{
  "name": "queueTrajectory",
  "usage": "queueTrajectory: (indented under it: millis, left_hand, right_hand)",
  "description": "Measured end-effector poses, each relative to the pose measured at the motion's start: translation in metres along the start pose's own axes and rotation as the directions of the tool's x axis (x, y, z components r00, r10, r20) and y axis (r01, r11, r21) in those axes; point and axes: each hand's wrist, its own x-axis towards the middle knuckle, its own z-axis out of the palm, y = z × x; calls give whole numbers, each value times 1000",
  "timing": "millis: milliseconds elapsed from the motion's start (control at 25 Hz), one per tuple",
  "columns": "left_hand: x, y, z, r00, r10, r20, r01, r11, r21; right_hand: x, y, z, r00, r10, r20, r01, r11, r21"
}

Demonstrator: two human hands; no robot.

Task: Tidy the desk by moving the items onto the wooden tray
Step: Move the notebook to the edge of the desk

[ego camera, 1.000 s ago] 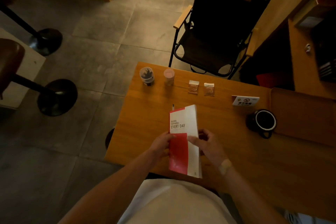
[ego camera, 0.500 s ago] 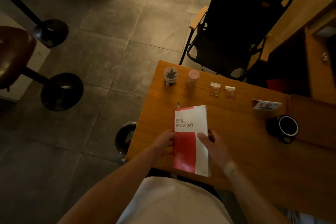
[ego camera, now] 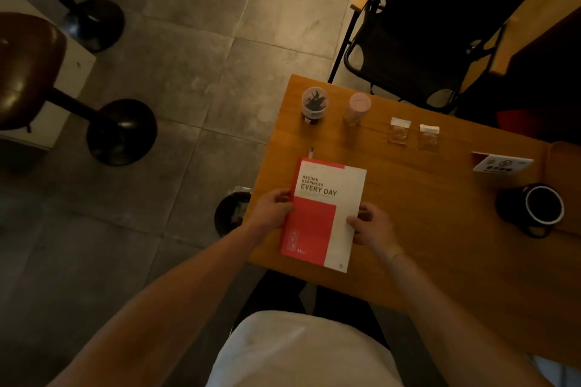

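Observation:
A red and white notebook (ego camera: pixel 327 198) marked "EVERY DAY" is near the wooden desk's (ego camera: pixel 440 245) left front corner. My left hand (ego camera: pixel 272 209) grips its left edge and my right hand (ego camera: pixel 372 225) grips its right edge. A pen tip (ego camera: pixel 311 152) sticks out behind the notebook. Along the far edge stand a clear jar of dark clips (ego camera: pixel 314 104), a pink-lidded jar (ego camera: pixel 357 107) and two small packets (ego camera: pixel 399 130) (ego camera: pixel 429 135). A black mug (ego camera: pixel 534 209) and a small card (ego camera: pixel 503 163) sit at the right, beside the wooden tray's rim (ego camera: pixel 550 163).
A black folding chair (ego camera: pixel 424 25) stands behind the desk. Two bar stools (ego camera: pixel 28 66) with round black bases are on the tiled floor to the left. A dark bin (ego camera: pixel 232 212) sits under the desk's left edge.
The notebook has tilted from held upright toward flat over the desk. My right hand has slid to its right edge. The view has shifted left.

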Motion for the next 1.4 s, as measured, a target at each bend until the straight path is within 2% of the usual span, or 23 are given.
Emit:
queueTrajectory:
  millis: [280, 440, 560, 720, 800, 880, 960, 1040, 1160, 1240, 1400]
  left_hand:
    - [41, 1, -31, 993, 84, -78, -72, 987, 144]
    - [58, -1, -40, 984, 160, -75, -139, 964, 228]
    - [68, -6, -41, 971, 231, -61, -201, 927, 317]
    - [75, -16, -38, 945, 291, -153, -188, 860, 474]
    - [74, -23, -38, 918, 361, -163, -210, 792, 573]
    - [74, -32, -39, 883, 442, -159, -215, 682, 699]
    - [71, -42, -41, 856, 494, -152, -211, 602, 770]
    - [66, -54, -43, 845, 519, -128, -215, 549, 807]
    - [53, -80, -47, 841, 539, -47, -253, 469, 846]
    - [45, -96, -50, 849, 528, 4, -270, 428, 863]
    - [39, -110, -59, 851, 519, 82, -285, 325, 902]
  right_hand:
    - [42, -9, 46, 998, -49, -47, 45, 995, -85]
    - [62, -12, 65, 995, -79, -56, 71, 988, -140]
    - [72, -9, 73, 991, -105, -81, 89, 980, -179]
    - [79, -1, 81, 977, -172, -124, 136, 957, -255]
    - [76, 5, 85, 966, -220, -139, 162, 926, -340]
    - [72, 16, 87, 949, -281, -143, 178, 853, -491]
    - [66, 29, 84, 919, -382, -102, 213, 695, -686]
    - [58, 43, 79, 876, -481, 15, 293, 508, -810]
    - [47, 66, 68, 866, -459, 200, 364, 303, -881]
    - [40, 81, 63, 873, -418, 251, 374, 243, -895]
    - [37, 89, 60, 884, -390, 258, 361, 218, -907]
